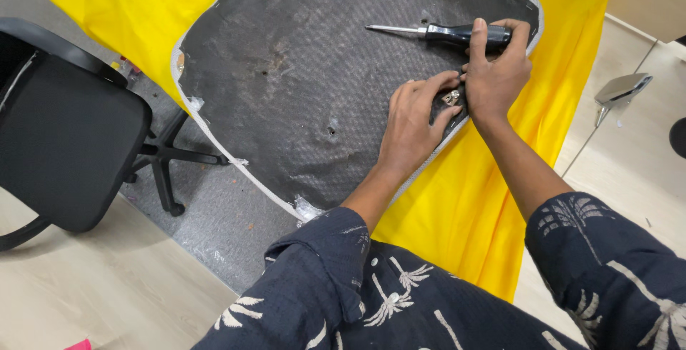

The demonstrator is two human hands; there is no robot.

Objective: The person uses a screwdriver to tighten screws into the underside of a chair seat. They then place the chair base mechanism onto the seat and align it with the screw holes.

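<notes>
Pale wood floor [86,300] under us, grey mat and yellow cloth [464,207] spread over it. Our landmark, the upturned seat pad [300,85], dark underside up, lies on that cloth. Left of the pad: black office chair [64,135]. Near the pad's right edge, our left hand [411,125] rests flat, fingers loosely apart, fingertips touching a small metal bracket [451,97]. Our right hand [496,71] is just beside it, fingers curled, thumb over the black-handled screwdriver [443,32]. Screwdriver lies on the pad, long axis left-right, tip pointing toward pad centre, handle under the right hand, the nearer one.
</notes>
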